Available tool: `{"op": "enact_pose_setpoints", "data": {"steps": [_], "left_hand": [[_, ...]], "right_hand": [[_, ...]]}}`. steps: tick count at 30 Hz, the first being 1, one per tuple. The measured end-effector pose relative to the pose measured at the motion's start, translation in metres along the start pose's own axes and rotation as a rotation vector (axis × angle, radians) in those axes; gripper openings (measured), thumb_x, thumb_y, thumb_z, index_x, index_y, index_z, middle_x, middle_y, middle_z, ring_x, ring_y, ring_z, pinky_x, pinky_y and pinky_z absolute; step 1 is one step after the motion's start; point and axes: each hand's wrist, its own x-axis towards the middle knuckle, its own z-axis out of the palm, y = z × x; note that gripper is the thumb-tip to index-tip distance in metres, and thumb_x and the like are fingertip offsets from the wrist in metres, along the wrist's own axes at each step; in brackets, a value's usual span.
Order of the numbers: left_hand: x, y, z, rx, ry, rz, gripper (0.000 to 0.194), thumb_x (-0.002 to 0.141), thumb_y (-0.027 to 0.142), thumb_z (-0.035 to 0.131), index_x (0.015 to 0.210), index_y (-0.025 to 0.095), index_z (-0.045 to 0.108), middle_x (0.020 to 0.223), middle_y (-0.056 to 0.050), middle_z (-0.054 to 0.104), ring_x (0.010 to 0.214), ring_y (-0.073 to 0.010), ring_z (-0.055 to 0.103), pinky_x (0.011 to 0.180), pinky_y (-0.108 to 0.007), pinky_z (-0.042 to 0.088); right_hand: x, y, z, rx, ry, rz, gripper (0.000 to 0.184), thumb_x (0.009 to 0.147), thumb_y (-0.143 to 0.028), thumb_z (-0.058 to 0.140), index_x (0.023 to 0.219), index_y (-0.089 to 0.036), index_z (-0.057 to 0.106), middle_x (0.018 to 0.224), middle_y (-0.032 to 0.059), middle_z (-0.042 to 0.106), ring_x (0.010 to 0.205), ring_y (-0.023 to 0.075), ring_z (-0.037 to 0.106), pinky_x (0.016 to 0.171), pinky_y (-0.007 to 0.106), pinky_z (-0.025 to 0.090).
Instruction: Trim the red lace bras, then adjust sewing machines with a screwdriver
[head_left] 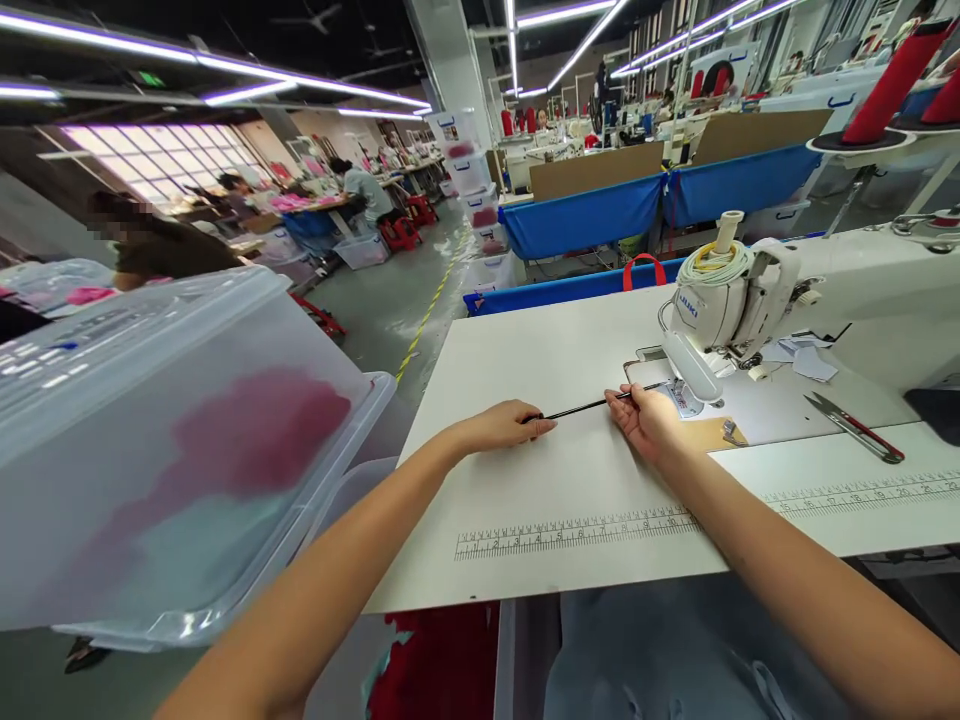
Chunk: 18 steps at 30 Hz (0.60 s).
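1. Holding a thin black strip [577, 408] taut, both hands rested on the white table [540, 360]: left hand [504, 425] pinched shut on its near end, right hand [646, 418] pinched on the far end, hands well apart w/ the strip stretched between them.
2. The strip lay just in front of the sewing machine [731, 300], its right end near the presser-foot area (needle itself too small to make out).
3. Risk, as I judged it: right fingers sat close to the needle zone; a slip fwd could put them under it.
4. If either pinch loosened, the strip could go slack and feed crooked.
5. Thread snips [855, 427] lay to the right, apart from the hands; a careless sweep of the forearm might knock them.
6. A clear plastic bin [172, 440] sat left of the table edge.
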Motion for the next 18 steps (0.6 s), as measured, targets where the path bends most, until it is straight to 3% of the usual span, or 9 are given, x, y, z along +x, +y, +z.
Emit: {"op": "enact_pose_setpoints", "data": {"steps": [7, 10, 13, 18], "left_hand": [[0.007, 0.012, -0.006, 0.371, 0.19, -0.029, 0.054, 0.091, 0.065, 0.022, 0.072, 0.022, 0.05, 0.081, -0.004, 0.066, 0.076, -0.0229, 0.059, 0.062, -0.033, 0.036], [0.008, 0.012, -0.003, 0.472, 0.236, -0.048, 0.051, 0.093, 0.06, 0.02, 0.082, 0.024, 0.054, 0.088, -0.005, 0.068, 0.083, -0.0264, 0.062, 0.063, -0.034, 0.035], [0.01, 0.01, 0.0, 0.518, 0.231, -0.053, 0.05, 0.094, 0.058, 0.019, 0.088, 0.024, 0.055, 0.09, -0.006, 0.07, 0.083, -0.0275, 0.063, 0.063, -0.034, 0.036], [0.012, 0.008, 0.001, 0.475, 0.193, -0.025, 0.045, 0.093, 0.06, 0.026, 0.091, 0.024, 0.052, 0.092, -0.004, 0.069, 0.079, -0.0248, 0.062, 0.061, -0.033, 0.036]], "right_hand": [[0.002, -0.008, 0.004, 0.023, 0.036, -0.02, 0.021, 0.102, -0.011, 0.044, 0.085, -0.01, 0.057, 0.078, 0.0001, 0.063, 0.065, 0.0097, 0.066, 0.054, 0.018, 0.058], [0.002, -0.008, 0.005, 0.02, 0.024, -0.024, 0.024, 0.102, -0.008, 0.041, 0.083, -0.01, 0.055, 0.077, 0.0018, 0.064, 0.062, 0.0093, 0.066, 0.051, 0.015, 0.057], [0.004, -0.007, 0.005, 0.032, 0.007, -0.053, 0.03, 0.102, -0.007, 0.037, 0.078, -0.011, 0.053, 0.073, 0.004, 0.064, 0.06, 0.0088, 0.066, 0.052, 0.012, 0.057], [0.006, -0.005, 0.003, 0.059, -0.007, -0.102, 0.029, 0.1, -0.005, 0.041, 0.076, -0.013, 0.054, 0.068, 0.0012, 0.061, 0.065, 0.0095, 0.069, 0.07, 0.016, 0.062]]}}
